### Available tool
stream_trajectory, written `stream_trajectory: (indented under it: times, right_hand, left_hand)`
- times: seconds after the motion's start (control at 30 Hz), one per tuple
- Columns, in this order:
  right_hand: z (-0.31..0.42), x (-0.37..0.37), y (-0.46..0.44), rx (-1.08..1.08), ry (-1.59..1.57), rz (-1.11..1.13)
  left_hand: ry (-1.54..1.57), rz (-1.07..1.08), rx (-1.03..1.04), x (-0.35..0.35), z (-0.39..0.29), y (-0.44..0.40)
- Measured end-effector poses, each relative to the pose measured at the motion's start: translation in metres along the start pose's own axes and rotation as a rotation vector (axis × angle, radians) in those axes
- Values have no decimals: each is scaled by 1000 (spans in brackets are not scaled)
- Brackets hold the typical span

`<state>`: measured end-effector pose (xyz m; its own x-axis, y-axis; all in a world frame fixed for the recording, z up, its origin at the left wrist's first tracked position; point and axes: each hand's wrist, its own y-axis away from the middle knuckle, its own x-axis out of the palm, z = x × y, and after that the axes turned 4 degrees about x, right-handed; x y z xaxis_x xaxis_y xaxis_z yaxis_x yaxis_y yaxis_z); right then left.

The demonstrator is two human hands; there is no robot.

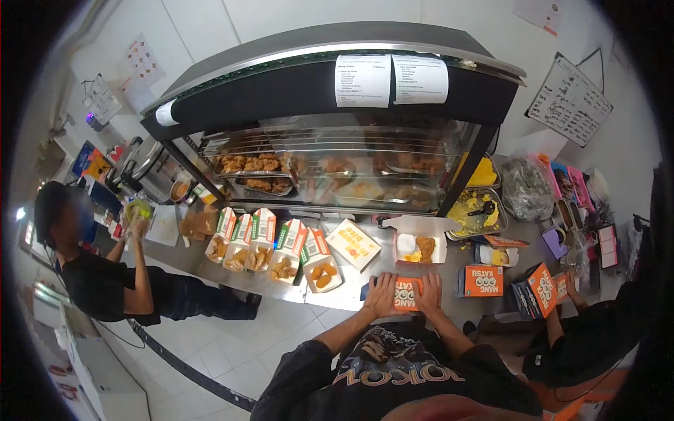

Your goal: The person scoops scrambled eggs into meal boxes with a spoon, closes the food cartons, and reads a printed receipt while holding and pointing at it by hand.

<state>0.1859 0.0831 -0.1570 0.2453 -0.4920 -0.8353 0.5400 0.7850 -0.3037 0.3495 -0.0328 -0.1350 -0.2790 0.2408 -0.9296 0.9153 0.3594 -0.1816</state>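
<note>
Dark shirt (400,354) is facing the warmer (316,112) across the bench (352,293). Before the warmer, the left hand (381,295) and right hand (427,293) are holding the orange box (406,295), fingers flanking its sides, likely for steadiness. It is sitting near the bench edge farthest from the warmer. The open box (434,224) is standing warmer-side, limiting forward room; cartons (288,237) are lining the warmer's left front, openings outward, presumably for easy reach.

A whiteboard (570,100) is hanging on the right wall. Two sheets (363,81) are sticking to the cabinet's (274,98) front. A plastic bag (526,193) is lying on the desk's (351,295) far right. On the left, a person (77,270) in a dark cap (55,198) is standing near a cutting board (166,224).
</note>
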Motion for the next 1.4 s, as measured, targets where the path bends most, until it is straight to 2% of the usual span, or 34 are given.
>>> stream_trajectory:
  times: [0.03,0.13,0.2,0.27,0.3,0.4,0.5,0.53,0.6,0.67,0.77,0.87,0.97,1.1,1.13,1.23,1.27,1.37,1.4]
  right_hand:
    - [-1,2,-2,-2,-9,-8]
    - [-1,2,-2,-13,-12,-74]
    - [3,-3,-9,-52,21,-183]
    - [7,-19,-15,-3,14,-232]
    - [10,-28,-20,19,9,-261]
    - [-5,-55,-7,232,168,162]
    - [-27,-34,15,371,118,335]
    - [-30,-19,16,402,38,346]
    - [-32,5,21,470,-120,367]
    - [-34,-4,15,537,-240,398]
    - [-41,-5,19,589,-465,348]
    - [-56,9,21,544,-654,286]
    - [-56,2,20,555,-917,290]
    - [-53,-18,12,508,-1121,287]
    - [-54,-19,15,509,-1112,276]
    - [-54,-17,9,483,-1061,280]
    - [-55,-13,8,479,-1026,278]
    - [-64,2,4,500,-874,299]
    - [-67,10,4,518,-816,306]
  left_hand:
    - [20,-29,-5,-3,1,-2]
    - [5,65,-49,-8,-1,-3]
    - [6,-4,-35,-7,-1,-3]
    - [-70,-104,-12,-16,-4,0]
    - [-38,-67,-94,-20,-4,4]
    - [27,78,-304,-46,-2,13]
    - [112,111,-499,-21,14,24]
    - [262,80,-578,-4,19,26]
    - [337,51,-621,29,23,27]
    - [400,-35,-672,28,16,23]
    - [368,-25,-797,16,8,26]
    - [425,101,-833,3,8,23]
    - [643,-250,-791,-14,-11,23]
    - [863,-494,-690,-5,-9,29]
    - [861,-411,-727,-8,-7,31]
    - [917,-556,-696,12,0,33]
    - [794,-531,-721,20,5,34]
    - [678,-400,-789,37,17,28]
    - [676,-423,-808,42,19,26]
